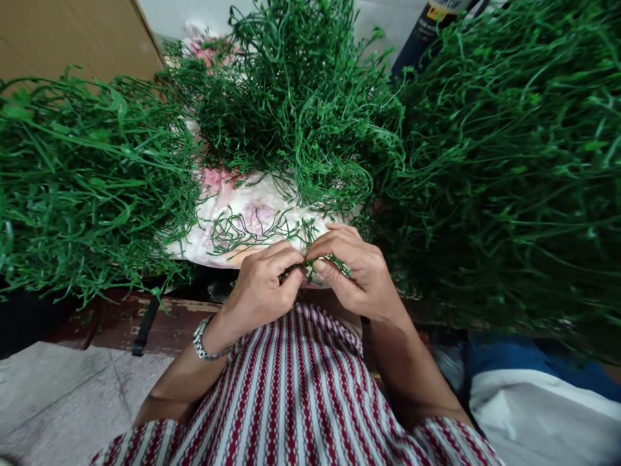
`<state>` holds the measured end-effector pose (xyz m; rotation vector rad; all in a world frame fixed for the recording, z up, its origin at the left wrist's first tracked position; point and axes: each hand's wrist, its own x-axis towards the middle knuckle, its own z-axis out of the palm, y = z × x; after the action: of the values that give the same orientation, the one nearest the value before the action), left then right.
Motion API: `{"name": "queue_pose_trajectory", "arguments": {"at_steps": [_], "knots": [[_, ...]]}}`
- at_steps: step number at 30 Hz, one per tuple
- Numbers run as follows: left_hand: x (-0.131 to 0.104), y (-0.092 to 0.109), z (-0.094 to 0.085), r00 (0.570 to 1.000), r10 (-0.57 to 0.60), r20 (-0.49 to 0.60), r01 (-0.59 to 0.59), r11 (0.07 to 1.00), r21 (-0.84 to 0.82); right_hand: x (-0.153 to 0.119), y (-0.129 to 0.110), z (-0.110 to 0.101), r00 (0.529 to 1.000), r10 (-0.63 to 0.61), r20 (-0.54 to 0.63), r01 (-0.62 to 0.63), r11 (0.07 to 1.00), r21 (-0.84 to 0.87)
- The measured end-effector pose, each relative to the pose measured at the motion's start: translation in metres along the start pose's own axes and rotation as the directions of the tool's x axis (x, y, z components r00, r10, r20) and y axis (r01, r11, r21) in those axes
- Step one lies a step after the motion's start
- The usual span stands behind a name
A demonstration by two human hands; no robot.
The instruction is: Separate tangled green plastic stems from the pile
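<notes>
My left hand [266, 279] is closed in a pinch on a thin green plastic-looking stem, just in front of my body. Fingertips of my right hand [356, 268] meet it from the other side, thumb and forefinger closed on the same stem. Most of that stem is hidden by the fingers. Several loose thin green stems [237, 232] lie just beyond my hands on a white floral cloth [281, 194]. Behind them rises a tangled heap of green artificial stems [301, 97] with small tips.
A heap of broader green stems [92, 188] fills the left, and a large dark green heap [514, 175] fills the right. At the back are a cardboard box [77, 35] and a dark cylindrical container [427, 32]. A white and blue bag [538, 401] sits at lower right.
</notes>
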<state>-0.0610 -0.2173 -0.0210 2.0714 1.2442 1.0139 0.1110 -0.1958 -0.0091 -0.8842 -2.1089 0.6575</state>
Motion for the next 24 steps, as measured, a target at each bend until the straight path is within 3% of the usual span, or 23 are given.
{"name": "queue_pose_trajectory", "arguments": {"at_steps": [5,9,14,18,24], "knots": [[0.0,0.0,0.003,0.995,-0.021,-0.1,0.018,0.999,-0.027,-0.003,-0.003,0.006,0.991,0.129,0.034,-0.133,0.979,0.156],[-0.001,0.0,0.008,0.982,0.019,-0.188,-0.015,1.0,0.021,-0.009,0.0,0.02,0.988,0.147,-0.045,-0.136,0.972,0.19],[-0.006,0.0,0.012,0.989,0.083,-0.119,-0.066,0.987,0.144,-0.015,0.001,0.023,0.977,0.18,-0.116,-0.161,0.974,0.159],[-0.009,-0.001,0.01,0.994,0.105,-0.04,-0.096,0.98,0.177,-0.016,0.0,0.011,0.99,0.133,-0.042,-0.13,0.99,0.06],[-0.01,-0.001,0.012,0.993,0.105,-0.052,-0.1,0.991,0.095,-0.017,0.001,0.003,0.996,0.071,0.047,-0.07,0.997,-0.022]]}}
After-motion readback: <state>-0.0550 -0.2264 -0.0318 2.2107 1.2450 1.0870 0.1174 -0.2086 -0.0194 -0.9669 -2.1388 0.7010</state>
